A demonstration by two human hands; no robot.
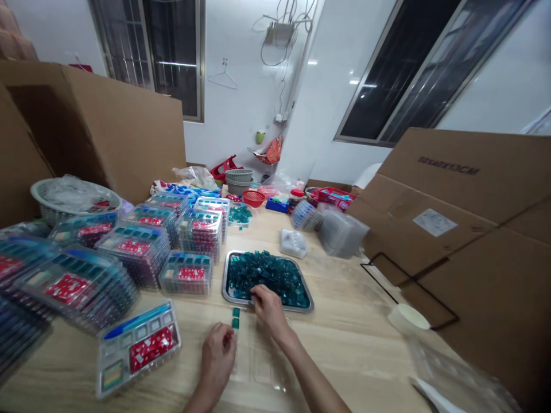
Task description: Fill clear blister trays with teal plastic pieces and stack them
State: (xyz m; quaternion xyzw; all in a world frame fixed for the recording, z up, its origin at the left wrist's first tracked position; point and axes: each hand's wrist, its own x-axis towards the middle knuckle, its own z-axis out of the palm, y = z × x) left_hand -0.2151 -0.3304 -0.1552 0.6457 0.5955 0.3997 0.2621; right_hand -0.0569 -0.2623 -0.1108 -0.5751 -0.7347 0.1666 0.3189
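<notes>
A metal tray (310, 298) heaped with dark teal translucent tiles (267, 274) lies in the middle of the table. My right hand (269, 310) reaches over its near rim, fingertips pinched at the edge of the heap; whatever they grip is hidden. Just nearer to me is a clear plastic blister tray (264, 358), hard to see against the wood. Two teal tiles (236, 318) sit in line along its left side. My left hand (219, 350) is closed beside them, fingers curled and pressed together, their contents not visible.
At left, a filled blister pack (138, 347) holds a red patterned packet and a blue stick-like item. Stacks of similar packs (133, 252) stand behind it. Cardboard boxes (465, 229) flank both sides. A black wire frame (408, 281) and a white bowl-like object (408, 317) are at right.
</notes>
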